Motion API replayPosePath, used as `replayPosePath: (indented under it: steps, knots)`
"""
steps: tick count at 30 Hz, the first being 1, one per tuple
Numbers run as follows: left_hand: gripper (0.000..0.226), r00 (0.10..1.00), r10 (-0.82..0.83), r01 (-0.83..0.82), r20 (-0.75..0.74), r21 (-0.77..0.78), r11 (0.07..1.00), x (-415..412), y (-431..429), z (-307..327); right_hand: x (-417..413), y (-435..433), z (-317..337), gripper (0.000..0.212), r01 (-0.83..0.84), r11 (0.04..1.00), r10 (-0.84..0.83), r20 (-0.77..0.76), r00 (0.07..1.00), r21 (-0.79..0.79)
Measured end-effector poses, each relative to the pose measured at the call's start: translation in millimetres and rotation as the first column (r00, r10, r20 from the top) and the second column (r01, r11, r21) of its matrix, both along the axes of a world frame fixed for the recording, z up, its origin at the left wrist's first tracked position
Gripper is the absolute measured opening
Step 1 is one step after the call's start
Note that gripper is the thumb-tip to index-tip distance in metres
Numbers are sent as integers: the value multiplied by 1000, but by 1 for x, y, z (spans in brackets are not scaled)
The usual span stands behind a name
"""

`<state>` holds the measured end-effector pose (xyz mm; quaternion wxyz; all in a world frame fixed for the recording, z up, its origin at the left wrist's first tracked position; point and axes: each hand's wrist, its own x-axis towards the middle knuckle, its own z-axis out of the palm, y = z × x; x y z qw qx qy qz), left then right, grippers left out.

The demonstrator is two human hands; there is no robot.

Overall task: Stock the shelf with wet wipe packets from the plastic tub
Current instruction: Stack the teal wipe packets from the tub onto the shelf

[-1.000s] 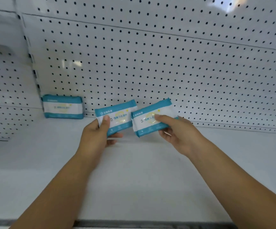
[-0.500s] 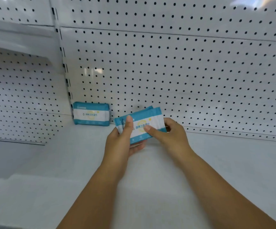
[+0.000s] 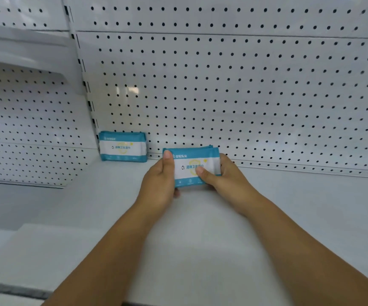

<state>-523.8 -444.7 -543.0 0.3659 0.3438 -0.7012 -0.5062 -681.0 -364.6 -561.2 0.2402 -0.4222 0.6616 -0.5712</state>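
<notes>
- Left grip (image 3: 160, 180) pinches the left end of a pair of wet wipe packets (image 3: 187, 164). Its thumb presses the front face near the top corner, its fingers curl behind, and one fingertip shows under the lower edge.
- Right grip (image 3: 222, 177) pinches the right end of the same pair, with the thumb laid across the printed label and the fingers wrapped behind the far end.
- A second ago each grip carried its own packet, tilted and side by side. Half a second ago the two overlapped. Now they are squared front to back, and only a teal sliver of the rear one shows along the top and right edges.
- The pair has also gone deeper in. It is held upright and level, low over the shelf (image 3: 200, 228) and near the pegboard back panel (image 3: 222, 85). I cannot tell whether its lower edge touches the shelf yet.
- The standing packet (image 3: 122, 146) has not moved. It stands upright at the panel in the corner by the slotted upright (image 3: 86, 85). The held pair sits to its right, apart from it, with bare shelf between.
- My reading is that the two packets are being placed as one unit, as the next spot in the row, and release looks close.
- Only one packet stands stocked, so the job seems barely begun.
- The plastic tub is out of view.
</notes>
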Motion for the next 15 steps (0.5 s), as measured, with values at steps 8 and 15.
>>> replayPosePath:
  steps: [8,15]
  knots:
    - [46,973,-3,38,231,-149,988,38,-43,-10,13,-5,-5,45,52,997,-45,-144,989,49]
    - [38,660,576,-394,482,-430,812,70,-81,-20,23,-33,-1,40,174,983,-152,-279,948,56]
